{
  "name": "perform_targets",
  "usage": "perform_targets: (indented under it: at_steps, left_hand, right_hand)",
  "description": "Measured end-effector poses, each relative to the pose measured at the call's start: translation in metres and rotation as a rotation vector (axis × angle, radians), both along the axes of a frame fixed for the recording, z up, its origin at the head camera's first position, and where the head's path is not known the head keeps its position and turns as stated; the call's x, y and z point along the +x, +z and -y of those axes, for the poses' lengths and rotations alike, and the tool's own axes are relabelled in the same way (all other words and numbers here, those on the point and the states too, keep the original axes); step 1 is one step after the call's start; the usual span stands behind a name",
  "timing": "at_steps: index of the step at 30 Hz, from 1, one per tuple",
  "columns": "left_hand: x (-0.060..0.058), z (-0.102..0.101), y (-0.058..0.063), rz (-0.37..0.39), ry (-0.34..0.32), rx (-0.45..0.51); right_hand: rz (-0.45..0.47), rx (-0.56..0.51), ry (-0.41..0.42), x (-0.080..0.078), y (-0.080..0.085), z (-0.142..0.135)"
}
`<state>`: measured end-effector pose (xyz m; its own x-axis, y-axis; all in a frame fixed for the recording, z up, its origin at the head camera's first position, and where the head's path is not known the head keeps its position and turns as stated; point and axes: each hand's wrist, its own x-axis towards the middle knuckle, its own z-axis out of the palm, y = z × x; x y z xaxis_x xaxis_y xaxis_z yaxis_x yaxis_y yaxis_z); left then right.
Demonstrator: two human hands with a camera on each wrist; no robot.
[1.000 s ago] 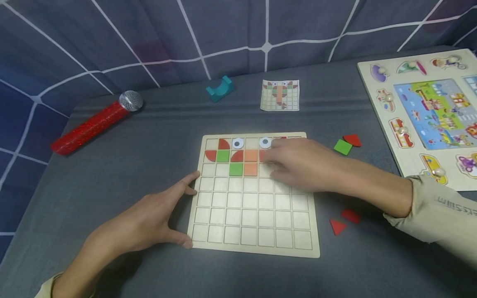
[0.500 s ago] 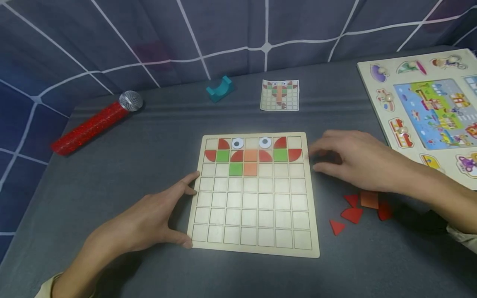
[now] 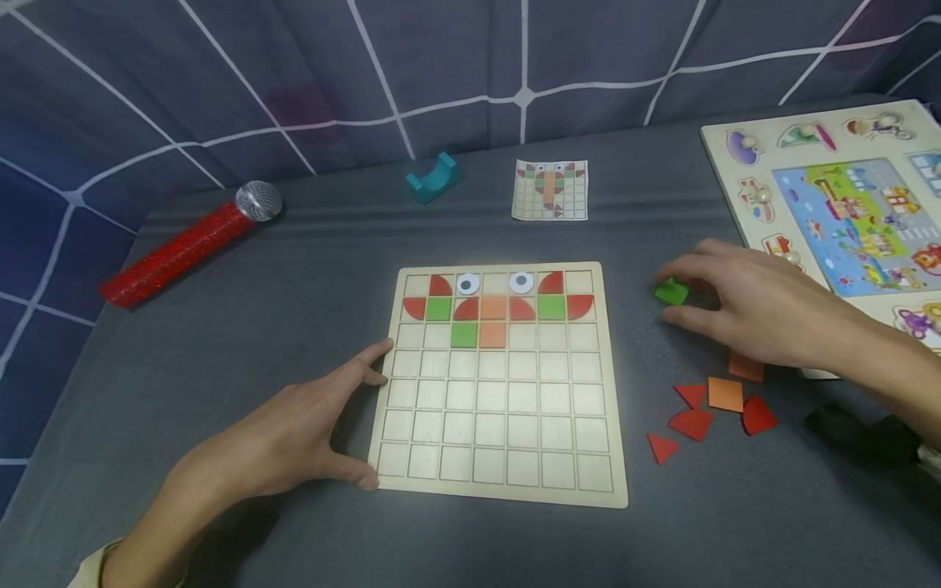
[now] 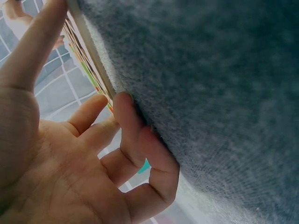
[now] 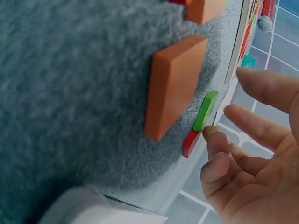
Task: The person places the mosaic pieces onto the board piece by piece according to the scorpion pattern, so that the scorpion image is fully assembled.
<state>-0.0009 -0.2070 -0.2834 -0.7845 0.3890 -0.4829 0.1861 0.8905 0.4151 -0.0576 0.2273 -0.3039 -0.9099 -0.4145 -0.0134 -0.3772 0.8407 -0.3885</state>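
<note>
Looks like the pick step: right hand [image 3: 764, 302] is at a flat green square tile [image 3: 671, 292], right of centre in the head view, on the grey cloth-covered counter [image 3: 316, 269]. Thumb and index spread around it, not pinching; next move calls for closing, lifting, squaring to the pale wooden grid board [image 3: 490, 429]. Left hand [image 3: 287, 437] rests relaxed fingers on its left edge. Tile slants upper right–lower left in right wrist view; no real long axis.

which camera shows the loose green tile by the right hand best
The right wrist view: the loose green tile shows almost unobstructed, beside a red tile. In the head view, the right hand partly covers it. The left wrist view does not show it.
</note>
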Motion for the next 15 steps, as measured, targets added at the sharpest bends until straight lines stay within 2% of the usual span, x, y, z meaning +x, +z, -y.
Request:
perform_targets:
  at_steps: [10,15]
  left_hand:
    - [-0.0001,-0.0002,-0.0016,0.006,0.0,-0.014]
    - [-0.0003,-0.0001,-0.0011,0.0,-0.001,-0.008]
  right_hand:
    - [0.048,0.01,0.026,-0.0011,-0.003,0.0012]
    - [0.114,0.018,0.049,-0.0003,-0.0034,0.0003]
